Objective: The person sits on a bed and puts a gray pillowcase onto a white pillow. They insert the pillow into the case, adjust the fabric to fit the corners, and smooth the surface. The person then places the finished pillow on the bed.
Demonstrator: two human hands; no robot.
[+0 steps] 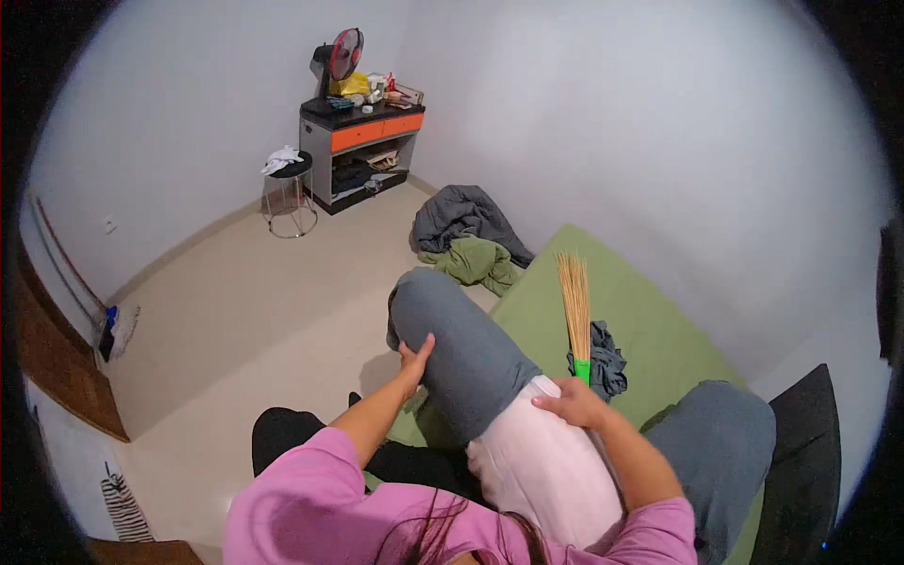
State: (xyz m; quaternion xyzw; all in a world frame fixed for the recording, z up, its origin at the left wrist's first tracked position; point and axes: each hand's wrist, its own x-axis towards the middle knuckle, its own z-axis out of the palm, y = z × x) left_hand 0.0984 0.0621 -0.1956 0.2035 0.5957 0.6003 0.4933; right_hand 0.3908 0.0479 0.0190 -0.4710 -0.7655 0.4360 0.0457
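A pale pinkish-white pillow (541, 461) lies across my lap and points away from me. Its far part sits inside a grey pillowcase (461, 344), whose opening is bunched around the pillow's middle. My left hand (412, 365) grips the left side of the pillowcase, thumb up along the fabric and the other fingers partly hidden. On the other side, my right hand (573, 403) is closed on the bare pillow's right edge, just below the pillowcase opening. Beyond my right hand, a stick broom (574, 306) with a green binding lies on the bed beside a crumpled dark grey cloth (607, 360).
The bed (650, 330) has a green sheet. Another grey pillow (720, 452) lies to my right, near a black headboard (805, 461). Grey bedding (466, 217) and green cloth (476, 262) lie on the floor. A stool (290, 179) and a cabinet (363, 132) with a fan stand farther off.
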